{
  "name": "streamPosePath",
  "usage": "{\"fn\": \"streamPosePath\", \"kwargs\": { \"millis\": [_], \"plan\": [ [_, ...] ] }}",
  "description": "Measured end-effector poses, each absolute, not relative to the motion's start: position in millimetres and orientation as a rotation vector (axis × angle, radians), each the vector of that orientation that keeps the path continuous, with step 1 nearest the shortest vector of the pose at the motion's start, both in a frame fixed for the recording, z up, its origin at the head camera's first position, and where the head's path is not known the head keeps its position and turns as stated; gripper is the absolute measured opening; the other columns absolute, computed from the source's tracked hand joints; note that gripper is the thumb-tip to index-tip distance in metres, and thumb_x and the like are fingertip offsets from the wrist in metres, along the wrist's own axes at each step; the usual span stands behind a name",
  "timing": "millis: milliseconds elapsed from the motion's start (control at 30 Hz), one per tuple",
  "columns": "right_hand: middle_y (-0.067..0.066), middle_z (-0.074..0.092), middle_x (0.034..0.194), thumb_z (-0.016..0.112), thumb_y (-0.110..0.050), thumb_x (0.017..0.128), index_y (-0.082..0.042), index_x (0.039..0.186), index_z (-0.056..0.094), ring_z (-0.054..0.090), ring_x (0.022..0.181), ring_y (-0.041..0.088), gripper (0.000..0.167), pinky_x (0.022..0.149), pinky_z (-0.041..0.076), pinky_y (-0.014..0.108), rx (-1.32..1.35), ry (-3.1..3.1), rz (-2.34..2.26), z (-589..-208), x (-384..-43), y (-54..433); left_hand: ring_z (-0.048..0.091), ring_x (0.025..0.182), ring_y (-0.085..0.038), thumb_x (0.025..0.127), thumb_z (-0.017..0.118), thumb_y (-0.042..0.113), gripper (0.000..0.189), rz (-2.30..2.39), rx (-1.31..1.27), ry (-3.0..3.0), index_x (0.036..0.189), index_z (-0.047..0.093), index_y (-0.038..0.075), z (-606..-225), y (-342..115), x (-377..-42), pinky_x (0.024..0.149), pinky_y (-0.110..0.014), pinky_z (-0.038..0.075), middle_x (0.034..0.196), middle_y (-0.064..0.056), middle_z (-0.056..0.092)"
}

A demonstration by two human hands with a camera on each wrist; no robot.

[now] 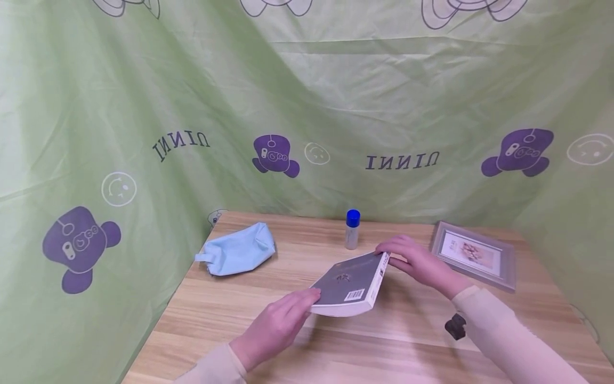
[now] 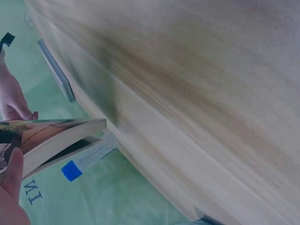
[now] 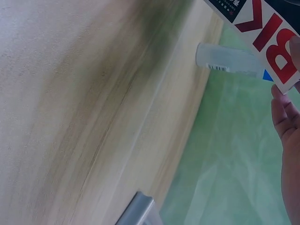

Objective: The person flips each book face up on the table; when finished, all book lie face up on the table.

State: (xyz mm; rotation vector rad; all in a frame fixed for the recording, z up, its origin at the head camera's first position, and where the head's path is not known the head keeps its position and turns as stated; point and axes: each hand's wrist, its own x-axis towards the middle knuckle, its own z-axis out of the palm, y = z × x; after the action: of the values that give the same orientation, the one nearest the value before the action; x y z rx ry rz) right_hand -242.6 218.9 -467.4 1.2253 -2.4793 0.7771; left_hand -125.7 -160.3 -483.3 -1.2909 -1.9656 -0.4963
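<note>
A paperback book [image 1: 342,281] with a grey back cover and a barcode is held tilted above the wooden table by both hands. My left hand [image 1: 280,322] grips its near left corner. At the far right corner, by the spine, my right hand [image 1: 424,262] pinches the book. In the left wrist view, the left thumb [image 2: 13,173] lies against the picture cover, and a gap shows between the pages and a cover. Large red letters mark the white spine [image 3: 267,35] in the right wrist view, where the right hand [image 3: 291,119] is partly cut off by the frame.
Behind the book stands a clear bottle [image 1: 352,237] with a blue cap. A light blue pouch [image 1: 240,250] lies at the table's left, and a framed picture [image 1: 472,256] lies flat at the right. Green printed cloth [image 1: 336,106] hangs around the table [image 1: 216,314].
</note>
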Motion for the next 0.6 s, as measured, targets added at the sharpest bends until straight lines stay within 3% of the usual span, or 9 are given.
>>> {"fn": "streamPosePath", "kwargs": {
  "millis": [333,600],
  "plan": [
    [-0.01,0.072,0.116,0.081,-0.006,0.09,-0.017,0.116,0.075,0.064,0.114,0.022,0.029,0.094,0.055,0.051,1.154,-2.495,0.789,-464,-243,223,0.071,0.111,-0.026,0.111,0.047,0.01,0.034,-0.657,-1.199,-2.085,0.138,0.057,-0.007,-482,-164,-132,0.096,-0.034,0.057,0.126,-0.014,0.069],
    [0.001,0.073,0.114,0.083,-0.007,0.088,-0.013,0.116,0.074,0.067,0.107,0.023,0.03,0.091,0.057,0.049,1.063,-2.441,0.794,-463,-244,227,0.073,0.094,-0.019,0.111,0.05,0.01,0.036,-0.886,-1.049,-2.208,0.144,0.053,-0.001,-486,-167,-142,0.084,-0.022,0.059,0.121,-0.013,0.069]
  ]
}}
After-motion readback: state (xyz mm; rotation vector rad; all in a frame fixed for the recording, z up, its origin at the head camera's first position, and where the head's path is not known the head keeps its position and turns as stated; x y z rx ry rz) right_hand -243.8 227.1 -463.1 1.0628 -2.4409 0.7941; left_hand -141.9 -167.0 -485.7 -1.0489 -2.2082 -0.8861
